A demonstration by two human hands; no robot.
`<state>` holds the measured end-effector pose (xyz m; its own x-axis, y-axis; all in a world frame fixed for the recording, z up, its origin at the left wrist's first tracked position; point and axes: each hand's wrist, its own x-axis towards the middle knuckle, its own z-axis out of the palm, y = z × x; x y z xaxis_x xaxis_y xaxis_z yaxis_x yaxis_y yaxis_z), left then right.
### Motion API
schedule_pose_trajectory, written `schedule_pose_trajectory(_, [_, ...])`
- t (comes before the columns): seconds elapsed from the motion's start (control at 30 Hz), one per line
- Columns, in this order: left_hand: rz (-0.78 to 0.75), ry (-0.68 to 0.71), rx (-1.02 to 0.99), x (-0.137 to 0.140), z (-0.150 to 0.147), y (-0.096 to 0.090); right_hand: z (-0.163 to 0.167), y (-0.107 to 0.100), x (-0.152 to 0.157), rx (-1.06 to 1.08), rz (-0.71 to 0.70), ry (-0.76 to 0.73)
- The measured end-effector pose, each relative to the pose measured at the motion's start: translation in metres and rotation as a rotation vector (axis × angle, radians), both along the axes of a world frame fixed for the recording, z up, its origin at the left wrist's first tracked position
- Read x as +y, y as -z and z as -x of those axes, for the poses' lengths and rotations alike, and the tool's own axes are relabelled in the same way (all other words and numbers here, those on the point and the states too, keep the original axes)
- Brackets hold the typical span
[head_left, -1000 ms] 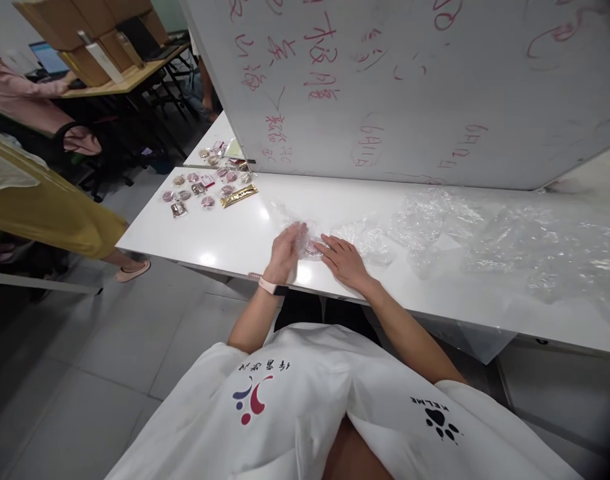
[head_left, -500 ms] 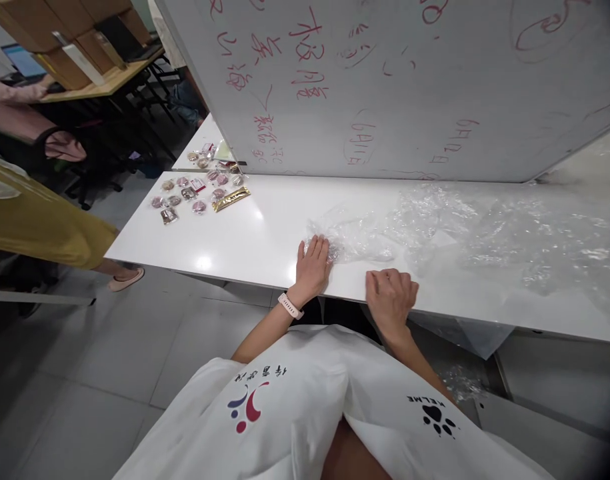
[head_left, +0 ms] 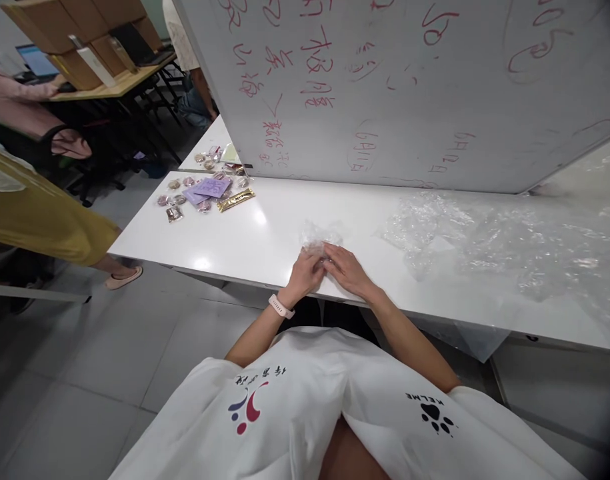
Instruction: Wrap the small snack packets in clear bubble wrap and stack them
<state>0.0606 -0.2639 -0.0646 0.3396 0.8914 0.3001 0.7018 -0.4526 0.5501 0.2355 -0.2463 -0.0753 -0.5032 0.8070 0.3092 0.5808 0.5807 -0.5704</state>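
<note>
Crumpled plastic brought under both hands

A bundle of crumpled clear plastic (head_left: 321,232) is now held down on the white counter (head_left: 265,257) by both hands, near the front edge. Half a second ago it was touched by the left hand (head_left: 305,273) alone, while the right hand (head_left: 349,268) was rested apart at the counter's edge. The left hand's fingers are curved in narrowly against the bundle; the right hand's are laid long and close together over its near side. Whether either grip is fully closed is hidden, as is anything wrapped inside.

A strip of bare counter is now seen between the bundle and the loose plastic sheeting (head_left: 435,223) to the right, where crumpled film was spread before. The bundle is thus judged to be handled as a separate, compact piece.

At the left, purple packets (head_left: 213,187) have also appeared, lying over the small wrapped pieces (head_left: 175,213) beside the gold packet (head_left: 236,200). By what hand they were placed is not shown.
</note>
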Motion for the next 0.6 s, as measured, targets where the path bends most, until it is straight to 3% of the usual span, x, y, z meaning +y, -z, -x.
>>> schedule_pose_trajectory(0.13, [-0.127,0.094,-0.034,-0.005,0.027,-0.006,-0.011,0.0,0.001,-0.141,-0.015,-0.057])
schedule_pose_trajectory(0.27, [-0.085,0.212,0.043,0.008,0.038,-0.008,-0.01,-0.002,0.005,-0.123,-0.029,-0.064])
schedule_pose_trajectory(0.47, [0.071,0.048,0.033,0.026,0.031,-0.014,-0.008,-0.007,0.005,0.049,0.067,0.119])
schedule_pose_trajectory(0.53, [0.144,-0.012,0.006,0.036,0.026,-0.021,-0.008,-0.011,0.01,0.067,0.142,0.218])
schedule_pose_trajectory(0.6, [0.243,-0.032,-0.027,0.051,0.02,-0.029,-0.006,-0.015,0.016,0.043,0.115,0.367])
